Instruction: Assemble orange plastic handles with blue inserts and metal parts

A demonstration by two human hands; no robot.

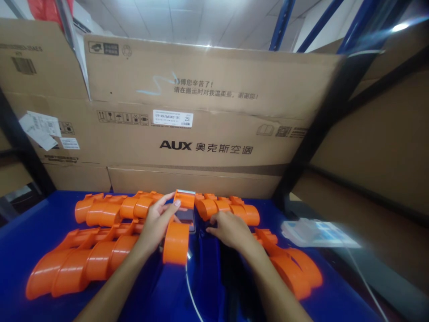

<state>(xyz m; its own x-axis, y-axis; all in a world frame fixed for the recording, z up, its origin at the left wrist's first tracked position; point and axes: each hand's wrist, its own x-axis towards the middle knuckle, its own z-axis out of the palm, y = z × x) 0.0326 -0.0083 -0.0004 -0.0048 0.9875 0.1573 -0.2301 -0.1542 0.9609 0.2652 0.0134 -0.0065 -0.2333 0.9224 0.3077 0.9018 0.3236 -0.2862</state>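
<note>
Head view, left to right: two nested rows of orange tape-dispenser shells [83, 259] lie on the blue bench [20, 241], one row near the cardboard boxes [201, 134] at the back, the other nearer the person. Just right of them, the left hand [157, 223] has its fingers [167, 209] closed around an orange tape dispenser [177, 232] at the middle of the bench; the thumb and forefinger pinch its upper end, where a small serrated metal blade [185, 192] shows, and its rounded body hangs below the hand. A dark phone-like object [187, 218] lies just behind it. The right hand [231, 230] rests palm down on the bench beside the dispenser, fingers bent and pressing the dark surface, grasping nothing. More orange shells [228, 209] sit beyond and right of that hand. Farther right lies a pale plastic-wrapped pack [315, 232].
</note>
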